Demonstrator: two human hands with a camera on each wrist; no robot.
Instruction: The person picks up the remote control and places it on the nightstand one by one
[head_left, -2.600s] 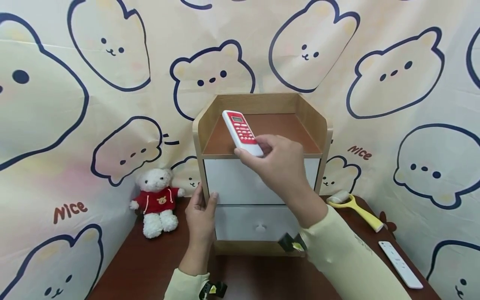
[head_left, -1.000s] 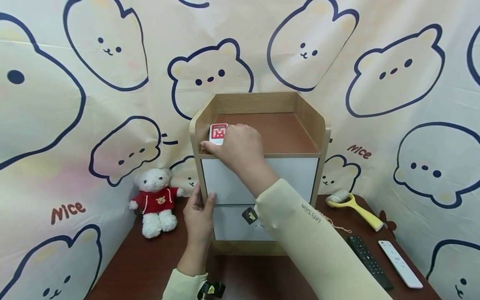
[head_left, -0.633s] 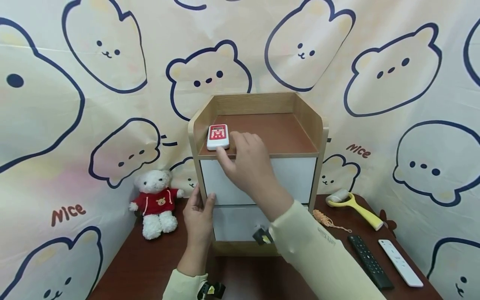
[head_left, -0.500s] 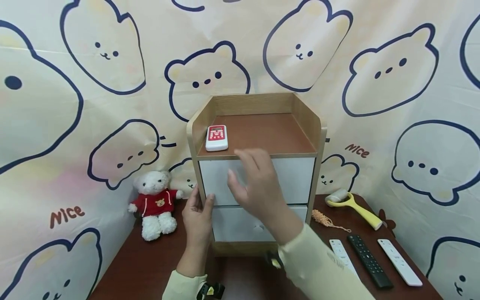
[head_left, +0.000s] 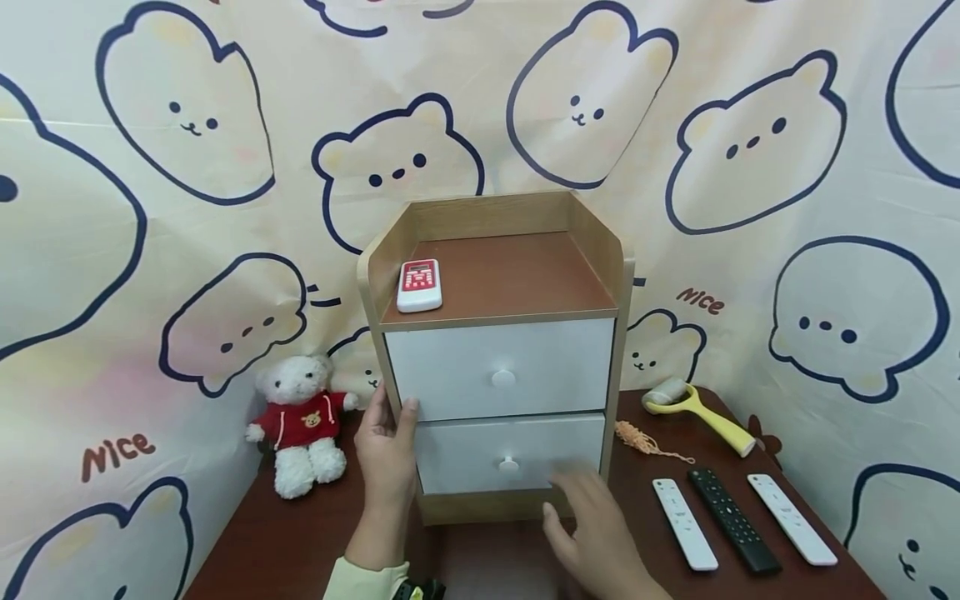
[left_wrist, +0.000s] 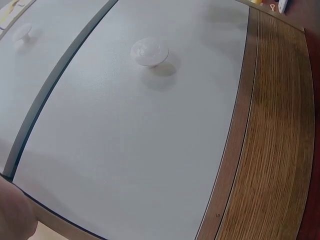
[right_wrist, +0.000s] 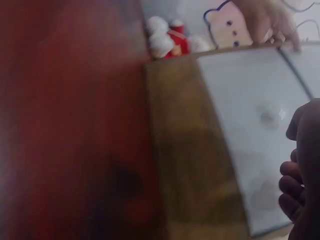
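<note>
R hand point(head_left: 596, 529)'s dropped to lower drawer point(head_left: 465, 458), fingers loose, empty; red remote point(head_left: 419, 286) on shelf point(head_left: 517, 271), placing prob. done; L hand point(head_left: 386, 454) grips cab point(head_left: 495, 509); 3 remotes point(head_left: 735, 521) untouched on counter point(head_left: 315, 542).

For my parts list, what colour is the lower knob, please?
The lower knob is white, clearest in the left wrist view.

Pale yellow sleeve point(head_left: 363, 580), black wrist device point(head_left: 422, 591)
</note>
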